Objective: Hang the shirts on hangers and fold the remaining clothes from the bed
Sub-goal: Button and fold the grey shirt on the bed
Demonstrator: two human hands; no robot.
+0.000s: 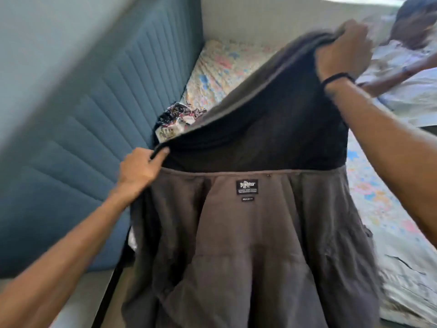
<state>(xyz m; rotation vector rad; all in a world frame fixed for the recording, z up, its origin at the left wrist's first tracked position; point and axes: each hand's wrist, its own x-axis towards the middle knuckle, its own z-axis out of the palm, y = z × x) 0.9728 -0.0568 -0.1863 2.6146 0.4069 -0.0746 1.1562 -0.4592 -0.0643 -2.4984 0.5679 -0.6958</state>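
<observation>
A large grey-brown garment [248, 252] with a black label inside its neck hangs spread in front of me over the bed [222, 67]. My left hand [139, 171] pinches its dark upper edge at the left. Higher up at the right, my right hand [343, 48] grips the same edge, so the top runs on a slant. A black and white patterned piece of clothing [175, 121] lies on the bed behind the garment, mostly hidden. A light blue-grey garment [409, 275] lies crumpled on the bed at the lower right.
A blue padded headboard [78, 143] stands along the left of the bed. Another person [406, 55] in light clothing leans over the bed at the upper right, an arm stretched toward the mattress. The floral sheet shows at the back and right.
</observation>
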